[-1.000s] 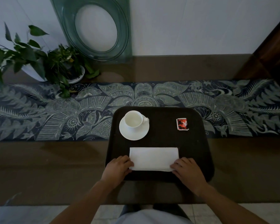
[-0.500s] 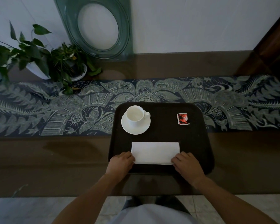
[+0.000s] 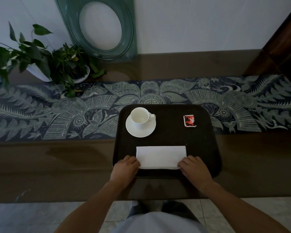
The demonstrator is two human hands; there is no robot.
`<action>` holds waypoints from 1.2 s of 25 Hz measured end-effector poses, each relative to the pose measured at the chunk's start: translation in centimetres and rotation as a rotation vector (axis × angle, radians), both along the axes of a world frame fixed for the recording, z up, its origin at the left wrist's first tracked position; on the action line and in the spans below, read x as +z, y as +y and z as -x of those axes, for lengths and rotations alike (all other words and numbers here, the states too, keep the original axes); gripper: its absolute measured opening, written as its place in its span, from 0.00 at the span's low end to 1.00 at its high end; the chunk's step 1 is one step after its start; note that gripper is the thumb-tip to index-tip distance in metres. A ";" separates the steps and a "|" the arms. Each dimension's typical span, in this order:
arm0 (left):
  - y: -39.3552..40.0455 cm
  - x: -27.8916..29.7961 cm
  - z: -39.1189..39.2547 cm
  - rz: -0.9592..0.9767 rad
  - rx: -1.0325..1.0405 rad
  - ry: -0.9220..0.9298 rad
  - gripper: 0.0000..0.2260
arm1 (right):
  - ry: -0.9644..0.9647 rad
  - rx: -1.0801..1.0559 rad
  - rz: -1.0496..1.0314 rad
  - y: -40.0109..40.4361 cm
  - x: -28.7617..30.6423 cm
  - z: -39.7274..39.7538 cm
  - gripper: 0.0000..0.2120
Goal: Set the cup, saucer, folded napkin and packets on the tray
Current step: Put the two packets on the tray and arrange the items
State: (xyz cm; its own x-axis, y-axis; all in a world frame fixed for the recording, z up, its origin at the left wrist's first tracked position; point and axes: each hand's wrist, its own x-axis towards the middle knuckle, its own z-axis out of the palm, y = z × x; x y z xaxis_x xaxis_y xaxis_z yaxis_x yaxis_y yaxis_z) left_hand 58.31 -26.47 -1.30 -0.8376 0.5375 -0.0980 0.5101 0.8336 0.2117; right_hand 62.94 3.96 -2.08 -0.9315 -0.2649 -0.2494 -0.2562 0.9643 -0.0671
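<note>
A dark tray (image 3: 205,148) lies on the brown table in front of me. On its far left a white cup (image 3: 139,116) stands upright on a white saucer (image 3: 133,131). A small red packet (image 3: 189,120) lies on the tray's far right. The white folded napkin (image 3: 160,156) lies flat across the tray's near part. My left hand (image 3: 125,169) pinches the napkin's near left corner. My right hand (image 3: 194,169) holds its near right corner, fingers curled on the edge.
A patterned dark runner (image 3: 57,111) crosses the table under the tray's far edge. Two potted plants (image 3: 45,61) stand at the back left. A green glass frame (image 3: 101,27) leans on the wall. Dark wooden furniture (image 3: 286,47) is at the right.
The view has shifted slightly. Both hands stay at the napkin's near corners, and the napkin looks a little flatter and squarer on the tray.
</note>
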 end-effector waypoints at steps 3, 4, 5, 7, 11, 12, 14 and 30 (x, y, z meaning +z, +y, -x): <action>0.0 -0.2 0.0 0.004 -0.002 -0.003 0.07 | 0.003 -0.008 0.004 0.0 0.0 -0.1 0.10; 0.0 -0.2 0.0 0.006 0.000 -0.004 0.07 | 0.001 -0.009 0.009 0.0 0.0 -0.1 0.10; 0.0 -0.2 -0.1 0.007 0.001 -0.002 0.07 | -0.004 -0.009 0.014 0.0 -0.1 -0.2 0.10; -0.1 -0.3 -0.1 0.006 0.004 0.001 0.06 | 0.000 -0.013 0.019 0.0 0.0 -0.3 0.10; -0.2 -0.5 -0.1 0.001 0.008 -0.006 0.07 | 0.010 -0.016 0.021 -0.1 0.1 -0.4 0.11; -0.3 -0.6 -0.1 0.005 0.004 -0.006 0.07 | 0.011 -0.018 0.020 -0.2 0.1 -0.4 0.11; -0.3 -0.6 -0.1 -0.001 0.001 0.004 0.08 | 0.019 -0.025 0.029 -0.3 0.1 -0.4 0.11; -1.5 -0.7 0.2 -0.013 -0.030 -0.004 0.06 | 0.017 -0.041 0.059 -1.0 0.4 -1.1 0.12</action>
State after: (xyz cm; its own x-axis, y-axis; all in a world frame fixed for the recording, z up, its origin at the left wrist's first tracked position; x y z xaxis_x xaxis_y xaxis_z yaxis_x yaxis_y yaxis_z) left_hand 58.11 -28.00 -2.00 -0.8207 0.5636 -0.0939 0.5341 0.8151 0.2246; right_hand 64.07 3.01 -1.70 -0.9458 -0.2398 -0.2188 -0.2179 0.9686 -0.1197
